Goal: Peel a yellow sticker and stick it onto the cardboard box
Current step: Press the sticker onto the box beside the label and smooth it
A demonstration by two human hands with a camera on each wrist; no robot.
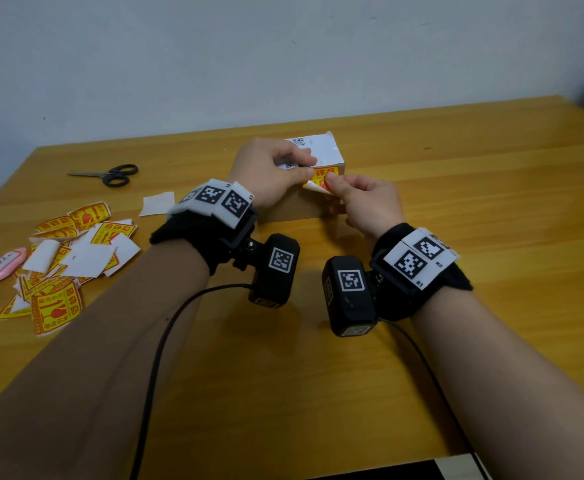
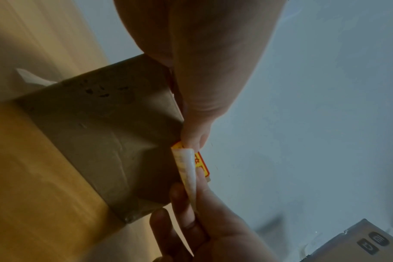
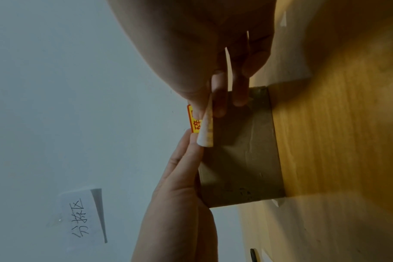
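Note:
A brown cardboard box (image 1: 301, 207) with a white label on top stands mid-table. At its top front edge is the yellow sticker (image 1: 324, 174) with red print. My left hand (image 1: 306, 168) lies over the box top and pinches the sticker's left end, thumb (image 2: 194, 136) on its face. A white backing (image 2: 188, 173) curls away from the sticker's lower edge. My right hand (image 1: 328, 185) pinches that backing (image 3: 205, 131) between thumb and fingers, in front of the box. How much of the sticker touches the box is hidden.
Left on the wooden table (image 1: 456, 237) lie black scissors (image 1: 110, 174), a white paper piece (image 1: 157, 204), a pile of yellow stickers and white backings (image 1: 69, 261) and a pink item (image 1: 5, 265). A handwritten note (image 3: 83, 218) hangs on the wall.

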